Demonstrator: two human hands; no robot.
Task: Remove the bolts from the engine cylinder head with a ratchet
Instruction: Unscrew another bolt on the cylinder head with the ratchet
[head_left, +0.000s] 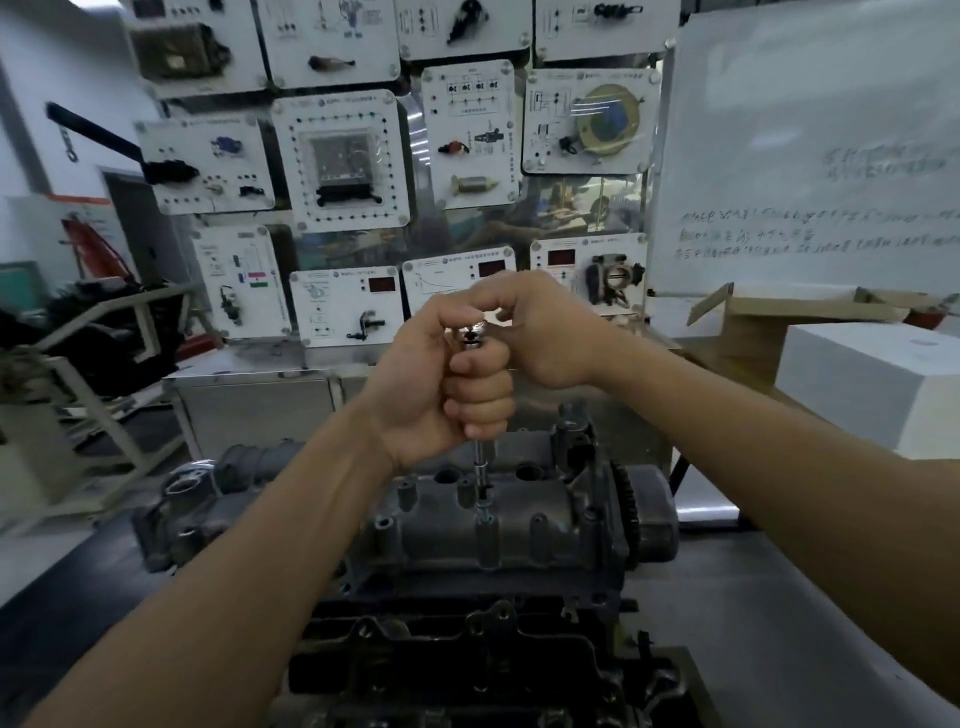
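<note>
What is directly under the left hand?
A thin metal extension bar drops from the left hand to a bolt on the cylinder head. The hand covers its upper part.

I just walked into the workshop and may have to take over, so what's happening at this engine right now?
A person is working on the cylinder head with a ratchet on a long extension. The left hand grips the extension, holding it upright just below the ratchet's head. The right hand is curled round the ratchet's handle end. The tool's lower tip meets a bolt on top of the head. It is too blurry to tell how far out the bolt is.
</note>
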